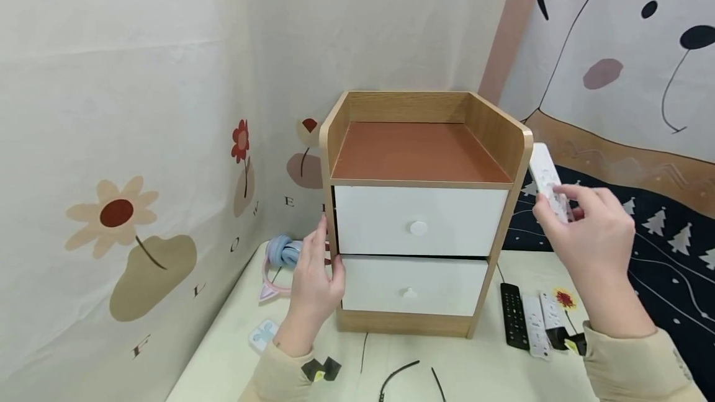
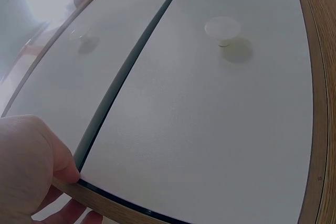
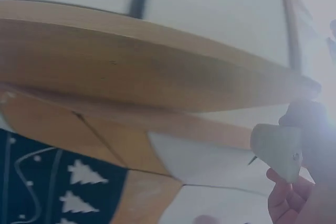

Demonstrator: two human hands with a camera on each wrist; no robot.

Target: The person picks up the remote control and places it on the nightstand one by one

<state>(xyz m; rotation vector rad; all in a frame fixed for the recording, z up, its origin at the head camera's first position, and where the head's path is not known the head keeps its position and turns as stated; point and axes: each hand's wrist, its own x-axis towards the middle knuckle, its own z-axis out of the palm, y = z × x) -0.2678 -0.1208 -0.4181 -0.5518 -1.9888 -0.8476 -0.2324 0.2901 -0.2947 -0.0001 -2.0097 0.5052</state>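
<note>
A small wooden cabinet (image 1: 408,324) with an open brown top shelf (image 1: 419,151) and two closed white drawers stands on the table. My left hand (image 1: 314,284) rests on its left side, thumb at the front edge near the gap between the upper drawer (image 1: 380,219) and the lower drawer (image 1: 380,284); some fingers are hidden behind the side panel. Beside the cabinet's upper right edge, my right hand (image 1: 598,234) pinches a white remote control (image 1: 544,172) between thumb and fingers. The right wrist view shows the remote's pale end (image 3: 278,148) near the wooden side panel (image 3: 105,61).
Right of the cabinet lie a black remote (image 1: 514,315), a white remote (image 1: 535,326) and another white device (image 1: 550,310). At left are a blue soft bundle (image 1: 283,251), a pink headband (image 1: 268,278) and a small white-blue square (image 1: 262,335). Dark cables (image 1: 396,372) lie in front.
</note>
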